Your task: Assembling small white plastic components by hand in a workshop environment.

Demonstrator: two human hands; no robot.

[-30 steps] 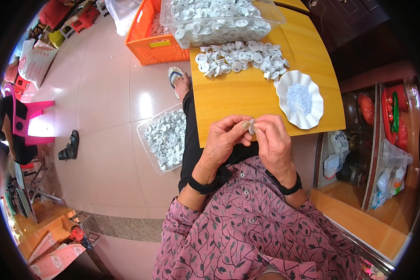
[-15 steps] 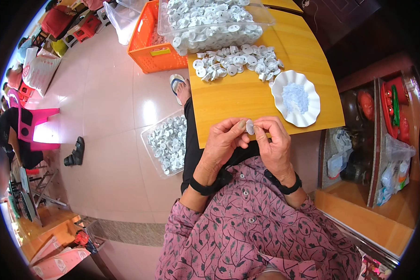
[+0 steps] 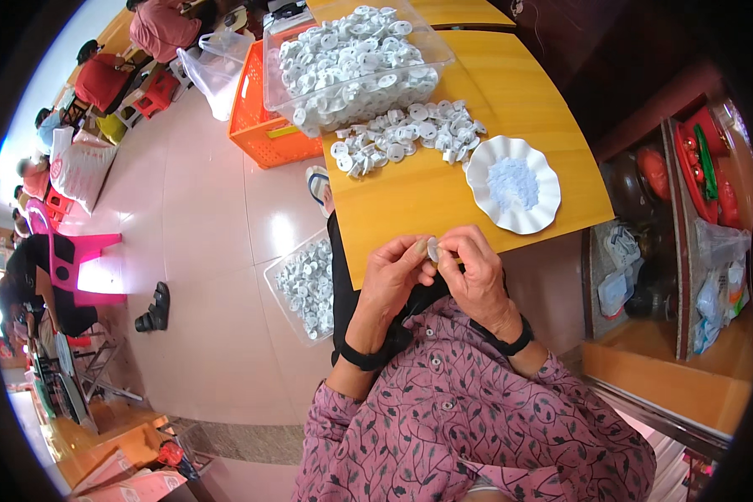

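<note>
1. From my remote seat, I see the left hand [image 3: 387, 280] with its grip pinched on a small, round, whitish plastic disc [image 3: 432, 249], above the near edge of the yellow wooden bench [image 3: 385, 216].
2. The right hand [image 3: 479, 276] closes its grip on the disc's opposite side; I judge two pinches steady so small a piece.
3. A white, scalloped-rim plate [image 3: 545, 180] sits just beyond, rightward, probably keeping its fine pale-blue pieces [image 3: 512, 184] contained and reachable.
4. Left of the legs, a clear plastic tray [image 3: 289, 315] of whitish parts rests on the pinkish tiled floor [image 3: 213, 276], perhaps sparing bench space.
5. Farther along the bench, loose white, round plastic parts [image 3: 406, 135] lie before a clear, heaped plastic tub [image 3: 448, 61], presumably spread for easy separation.
</note>
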